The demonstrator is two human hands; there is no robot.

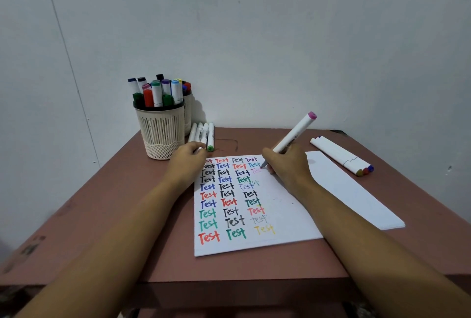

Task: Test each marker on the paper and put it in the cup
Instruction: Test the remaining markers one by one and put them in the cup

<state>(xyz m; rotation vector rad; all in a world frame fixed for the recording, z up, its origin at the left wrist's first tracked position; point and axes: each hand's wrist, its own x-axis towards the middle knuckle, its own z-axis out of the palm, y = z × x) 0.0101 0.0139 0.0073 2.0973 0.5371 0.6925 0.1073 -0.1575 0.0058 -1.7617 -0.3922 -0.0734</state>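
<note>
My right hand [288, 167] grips a white marker with a pink end [295, 134], its tip touching the paper [285, 228] beside a faint pink "Test" in the upper right column. The sheet carries several rows of "Test" in many colours. My left hand [188, 159] rests on the paper's top left corner, fingers curled, beside several white markers [204, 136] lying on the table. A beige mesh cup [163, 134] at the back left holds several capped markers.
Three more markers [341, 155] lie at the back right of the brown table [114, 215]. A second cup [188, 111] stands partly hidden behind the first. More white sheets [356, 195] stick out to the right. A wall is close behind.
</note>
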